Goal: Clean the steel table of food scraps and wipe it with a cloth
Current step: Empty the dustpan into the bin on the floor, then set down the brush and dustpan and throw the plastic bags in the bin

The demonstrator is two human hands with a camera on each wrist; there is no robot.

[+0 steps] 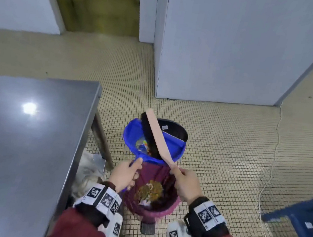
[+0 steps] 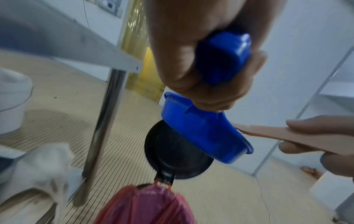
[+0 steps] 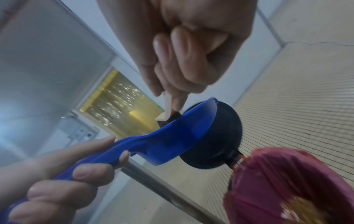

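— Where do the scraps stand?
— In the blue dustpan [image 1: 154, 143], held above the red-lined bin [image 1: 152, 194] and level with its raised black lid [image 1: 175, 130]; the left hand [image 1: 125, 175] is wrapped around the pan's handle.
— And the brush [image 1: 156, 136]?
— Right hand [image 1: 187, 185] closed on its wooden handle, long axis slanting away over the bin, bristles in the pan.
— The steel table [image 1: 33, 123]?
— Left of the bin; wiping, I'd judge, comes later.
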